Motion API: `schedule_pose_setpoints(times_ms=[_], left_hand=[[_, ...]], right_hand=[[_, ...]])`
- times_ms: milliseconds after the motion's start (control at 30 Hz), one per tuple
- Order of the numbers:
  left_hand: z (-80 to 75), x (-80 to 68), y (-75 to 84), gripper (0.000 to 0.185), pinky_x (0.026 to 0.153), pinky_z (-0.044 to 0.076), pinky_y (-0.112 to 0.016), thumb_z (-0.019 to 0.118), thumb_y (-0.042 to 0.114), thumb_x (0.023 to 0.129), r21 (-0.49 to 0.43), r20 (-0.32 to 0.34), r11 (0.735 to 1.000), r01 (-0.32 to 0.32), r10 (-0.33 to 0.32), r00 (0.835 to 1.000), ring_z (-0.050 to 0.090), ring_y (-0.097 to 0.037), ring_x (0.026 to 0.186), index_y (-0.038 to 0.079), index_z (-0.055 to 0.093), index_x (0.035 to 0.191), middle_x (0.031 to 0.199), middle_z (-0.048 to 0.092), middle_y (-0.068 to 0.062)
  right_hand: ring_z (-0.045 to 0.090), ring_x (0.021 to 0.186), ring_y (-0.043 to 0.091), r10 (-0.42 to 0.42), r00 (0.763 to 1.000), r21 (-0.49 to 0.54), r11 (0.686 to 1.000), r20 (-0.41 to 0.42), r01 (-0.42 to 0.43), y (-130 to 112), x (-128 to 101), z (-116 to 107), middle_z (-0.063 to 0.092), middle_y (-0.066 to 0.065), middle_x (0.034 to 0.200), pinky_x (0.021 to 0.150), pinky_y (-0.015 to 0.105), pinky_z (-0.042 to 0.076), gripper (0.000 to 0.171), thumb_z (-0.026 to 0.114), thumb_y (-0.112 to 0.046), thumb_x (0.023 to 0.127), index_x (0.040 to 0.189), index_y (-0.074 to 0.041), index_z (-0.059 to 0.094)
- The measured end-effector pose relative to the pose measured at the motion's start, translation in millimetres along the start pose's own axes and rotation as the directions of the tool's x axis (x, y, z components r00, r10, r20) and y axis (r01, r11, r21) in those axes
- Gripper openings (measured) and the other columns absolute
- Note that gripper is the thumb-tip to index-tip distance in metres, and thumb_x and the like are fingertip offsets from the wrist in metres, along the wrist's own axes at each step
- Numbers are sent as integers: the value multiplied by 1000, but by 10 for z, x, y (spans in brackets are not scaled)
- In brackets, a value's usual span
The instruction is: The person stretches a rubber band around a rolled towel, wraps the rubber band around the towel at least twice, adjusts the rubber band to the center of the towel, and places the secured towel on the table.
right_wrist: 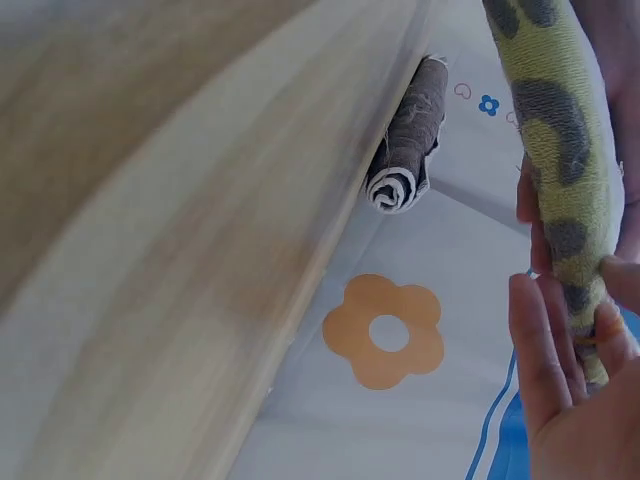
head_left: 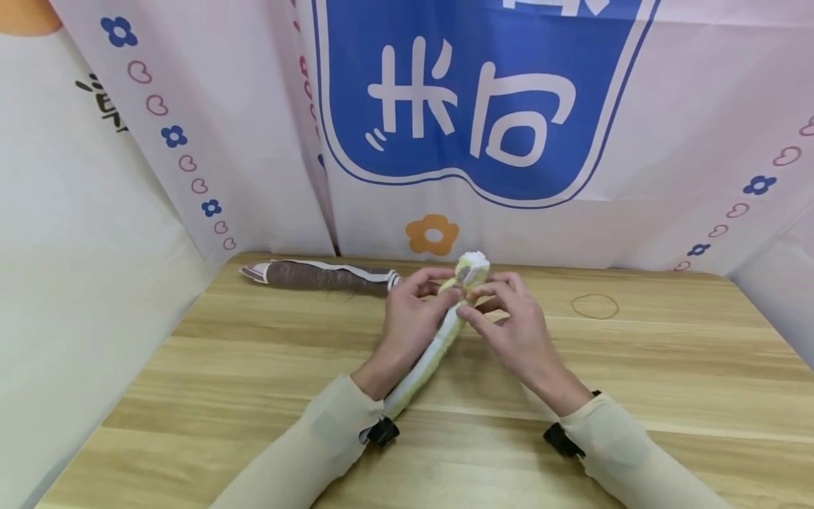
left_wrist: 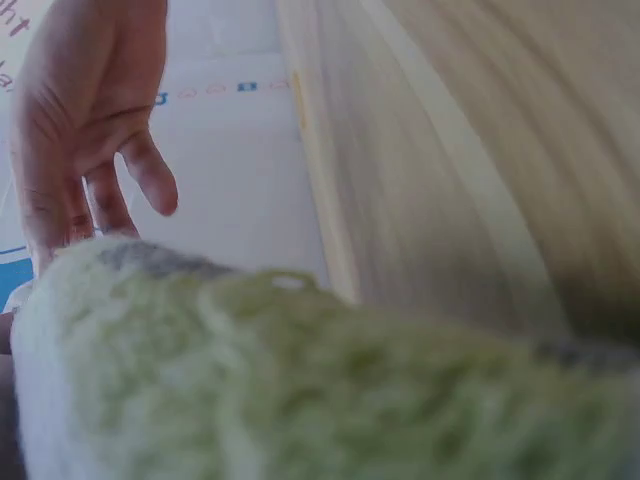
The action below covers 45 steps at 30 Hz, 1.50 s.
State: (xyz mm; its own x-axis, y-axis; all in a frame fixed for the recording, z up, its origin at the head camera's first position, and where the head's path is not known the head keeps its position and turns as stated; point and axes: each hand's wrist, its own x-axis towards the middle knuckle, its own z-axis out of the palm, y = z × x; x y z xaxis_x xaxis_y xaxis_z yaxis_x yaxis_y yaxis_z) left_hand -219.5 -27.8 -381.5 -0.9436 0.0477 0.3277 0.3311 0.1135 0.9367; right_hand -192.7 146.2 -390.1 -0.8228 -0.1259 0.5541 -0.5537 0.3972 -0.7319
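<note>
Left hand (head_left: 410, 318), right hand (head_left: 520, 326) both pinching one yellow-grey roll (head_left: 439, 351). One brown roll (head_left: 327, 277) left of hands, one thin band (head_left: 595, 318) right.

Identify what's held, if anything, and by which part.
The rolled yellow-green cloth, pinched near its bunched far end by left grip and right grip.

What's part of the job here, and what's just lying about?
Job:
yellow rolled towel, in left grip and right grip
thin orange band near its end

Lying about, seemingly:
brown rolled towel, at the back
loose rubber band, to the right
</note>
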Motion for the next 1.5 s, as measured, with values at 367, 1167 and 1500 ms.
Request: schedule_pose_setpoints(times_ms=[367, 1167, 1500], left_hand=[[-350, 177, 112, 27, 73, 60, -34, 74, 22, 100, -68, 360, 992, 103, -72, 930, 70, -20, 86, 12, 77, 126, 103, 76, -8], [-310, 210, 116, 32, 78, 63, -37, 82, 29, 92, -61, 320, 990, 126, -100, 942, 72, -19, 93, 7, 80, 116, 104, 78, -6], [-268, 180, 82, 23, 75, 57, -34, 85, 28, 91, -30, 259, 994, 106, -94, 961, 65, -15, 84, 9, 82, 104, 94, 77, -4]], right_hand=[[74, 85, 27, -35, 999, 33, 999, 38, 34, -72, 87, -132, 58, 13, 112, 69, 29, 63, 12, 80, 1, 94, 98, 0, 69], [67, 88, 21, -103, 987, 27, 995, 126, 100, -75, 87, -102, 61, 10, 113, 74, 29, 61, 22, 86, 4, 85, 98, -2, 69], [68, 86, 20, -116, 985, 13, 993, 125, 115, -55, 62, -43, 62, 12, 113, 73, 28, 60, 22, 86, 2, 86, 99, -3, 70]])
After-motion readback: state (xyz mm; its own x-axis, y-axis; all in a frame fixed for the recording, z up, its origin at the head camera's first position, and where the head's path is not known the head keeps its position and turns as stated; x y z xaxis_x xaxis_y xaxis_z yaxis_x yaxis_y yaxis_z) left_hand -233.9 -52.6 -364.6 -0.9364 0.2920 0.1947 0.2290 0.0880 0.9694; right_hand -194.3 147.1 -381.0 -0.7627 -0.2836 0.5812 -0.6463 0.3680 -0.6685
